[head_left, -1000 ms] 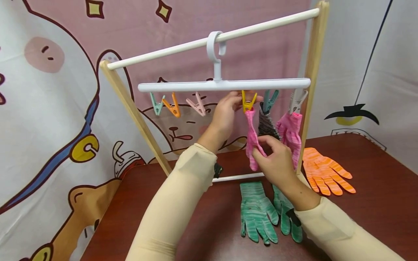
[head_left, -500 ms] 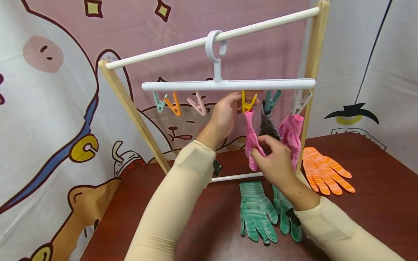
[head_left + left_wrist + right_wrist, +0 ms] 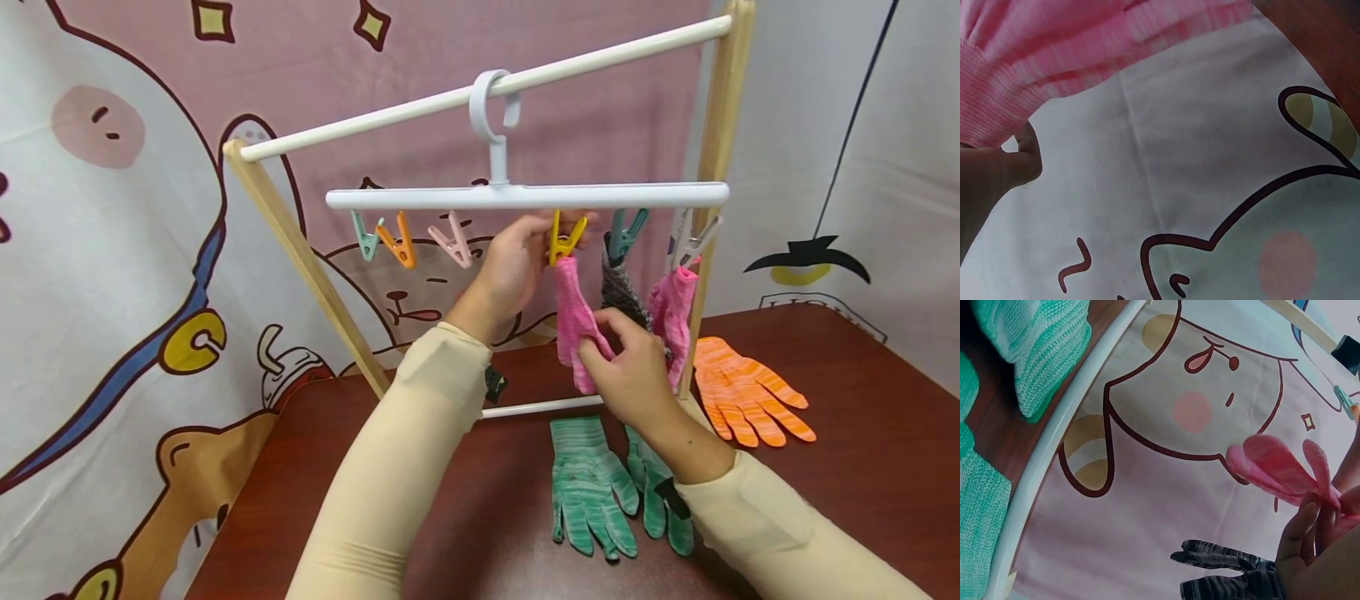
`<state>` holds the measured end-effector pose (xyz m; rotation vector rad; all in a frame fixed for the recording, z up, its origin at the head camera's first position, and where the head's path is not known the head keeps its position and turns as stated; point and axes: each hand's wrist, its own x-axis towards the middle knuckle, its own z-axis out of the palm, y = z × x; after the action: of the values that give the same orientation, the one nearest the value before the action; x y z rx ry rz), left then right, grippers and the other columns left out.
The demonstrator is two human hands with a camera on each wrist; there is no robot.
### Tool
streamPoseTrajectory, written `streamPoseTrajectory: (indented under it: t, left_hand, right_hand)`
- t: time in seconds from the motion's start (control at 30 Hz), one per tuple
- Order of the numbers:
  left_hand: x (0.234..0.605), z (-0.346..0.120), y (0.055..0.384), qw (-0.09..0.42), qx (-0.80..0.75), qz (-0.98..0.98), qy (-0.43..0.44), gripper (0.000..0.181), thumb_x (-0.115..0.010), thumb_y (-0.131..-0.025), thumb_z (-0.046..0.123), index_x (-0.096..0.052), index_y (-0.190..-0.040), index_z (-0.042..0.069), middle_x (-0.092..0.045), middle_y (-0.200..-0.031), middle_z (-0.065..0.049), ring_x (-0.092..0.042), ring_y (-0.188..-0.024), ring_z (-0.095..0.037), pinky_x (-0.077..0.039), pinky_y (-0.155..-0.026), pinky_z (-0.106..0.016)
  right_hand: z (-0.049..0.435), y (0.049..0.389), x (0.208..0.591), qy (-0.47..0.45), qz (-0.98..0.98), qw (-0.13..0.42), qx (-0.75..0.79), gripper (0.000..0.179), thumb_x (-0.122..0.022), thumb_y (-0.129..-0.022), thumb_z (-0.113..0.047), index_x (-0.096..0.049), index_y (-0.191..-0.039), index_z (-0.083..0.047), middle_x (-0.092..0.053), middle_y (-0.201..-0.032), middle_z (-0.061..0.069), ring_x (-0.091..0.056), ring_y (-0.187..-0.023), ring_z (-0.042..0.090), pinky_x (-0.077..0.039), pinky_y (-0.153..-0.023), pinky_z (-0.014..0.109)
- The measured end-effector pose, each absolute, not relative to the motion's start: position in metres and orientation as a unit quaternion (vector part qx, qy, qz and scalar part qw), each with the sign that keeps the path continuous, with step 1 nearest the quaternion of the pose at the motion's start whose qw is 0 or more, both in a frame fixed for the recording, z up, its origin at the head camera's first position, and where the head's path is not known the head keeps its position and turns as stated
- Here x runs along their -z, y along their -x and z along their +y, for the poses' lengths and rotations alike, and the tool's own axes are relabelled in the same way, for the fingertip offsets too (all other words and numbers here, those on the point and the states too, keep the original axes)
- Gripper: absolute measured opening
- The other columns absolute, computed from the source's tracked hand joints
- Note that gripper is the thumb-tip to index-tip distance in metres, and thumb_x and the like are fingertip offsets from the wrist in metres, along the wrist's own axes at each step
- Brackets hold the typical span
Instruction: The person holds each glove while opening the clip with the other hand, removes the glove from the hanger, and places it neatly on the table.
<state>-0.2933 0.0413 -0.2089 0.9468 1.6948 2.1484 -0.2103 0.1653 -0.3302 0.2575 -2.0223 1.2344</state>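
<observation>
Right of centre, my right hand [image 3: 635,365] pinches a pink glove [image 3: 573,321]; whether my left hand [image 3: 516,258] grips the yellow clip [image 3: 558,250] I can't tell.

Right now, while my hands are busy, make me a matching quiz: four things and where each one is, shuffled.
1. Hanger
2. Yellow clip
3. Orange glove
4. Green gloves

A. On the table, right of the stand
B. Hooked over the top rail
C. At the left hand, above a pink glove
D. Lying in front of the stand

Pairs: 1-B, 2-C, 3-A, 4-D.

Clips [image 3: 558,248] below hanger [image 3: 420,198] — gloves [image 3: 572,321] below right three
</observation>
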Motion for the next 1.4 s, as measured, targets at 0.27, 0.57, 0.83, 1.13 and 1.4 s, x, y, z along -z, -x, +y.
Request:
streamPoseTrajectory:
  t: [0.27, 0.57, 0.83, 1.13, 1.4]
  left_hand:
    - [0.2098, 0.0363, 0.2946, 0.129, -0.730, 0.588, -0.323, 0.049, -0.020, -0.102, 0.014, -0.040, -0.132, -0.018, -0.051, -0.123, -0.026, -0.055, -0.092, -0.013, -0.042, -0.087, -0.025]
    - [0.2114, 0.0318, 0.2955, 0.126, -0.730, 0.592, -0.317, 0.047, -0.025, -0.105, 0.012, -0.041, -0.137, -0.019, -0.057, -0.121, -0.025, -0.056, -0.113, -0.030, -0.044, -0.100, -0.030]
    - [0.2124, 0.0310, 0.2952, 0.107, -0.730, 0.604, -0.302, 0.046, -0.028, -0.105, 0.011, -0.041, -0.140, -0.017, -0.045, -0.137, -0.038, -0.056, -0.098, -0.011, -0.044, -0.088, -0.021]
    - [0.2129, 0.0319, 0.2956, 0.103, -0.748, 0.589, -0.288, 0.045, -0.028, -0.105, 0.010, -0.040, -0.138, -0.018, -0.052, -0.130, -0.030, -0.055, -0.104, -0.017, -0.044, -0.088, -0.021]
    - [0.2143, 0.0328, 0.2963, 0.101, -0.747, 0.587, -0.295, 0.045, -0.027, -0.105, 0.009, -0.041, -0.137, -0.018, -0.056, -0.120, -0.022, -0.057, -0.097, -0.011, -0.043, -0.087, -0.023]
  right_hand:
    - [0.1647, 0.2088, 0.3297, -0.126, -0.789, 0.338, -0.497, 0.017, -0.073, -0.090, -0.016, -0.071, -0.105, -0.008, -0.071, -0.081, 0.006, -0.054, -0.057, 0.009, -0.043, -0.048, 0.019]
    - [0.1633, 0.2091, 0.3319, -0.141, -0.778, 0.346, -0.505, 0.014, -0.068, -0.095, -0.014, -0.075, -0.105, -0.008, -0.077, -0.098, 0.008, -0.059, -0.075, 0.004, -0.047, -0.068, 0.011]
    - [0.1640, 0.2100, 0.3335, -0.144, -0.779, 0.358, -0.493, 0.012, -0.070, -0.093, -0.011, -0.076, -0.101, -0.005, -0.076, -0.096, 0.009, -0.059, -0.079, 0.005, -0.046, -0.069, 0.011]
    - [0.1630, 0.2096, 0.3331, -0.142, -0.784, 0.353, -0.491, 0.008, -0.070, -0.093, -0.012, -0.074, -0.094, -0.005, -0.071, -0.086, 0.006, -0.055, -0.072, 0.008, -0.044, -0.061, 0.014]
    - [0.1607, 0.2102, 0.3360, -0.152, -0.778, 0.357, -0.494, 0.007, -0.069, -0.092, -0.010, -0.072, -0.086, -0.007, -0.065, -0.079, 0.004, -0.050, -0.066, 0.008, -0.040, -0.054, 0.017]
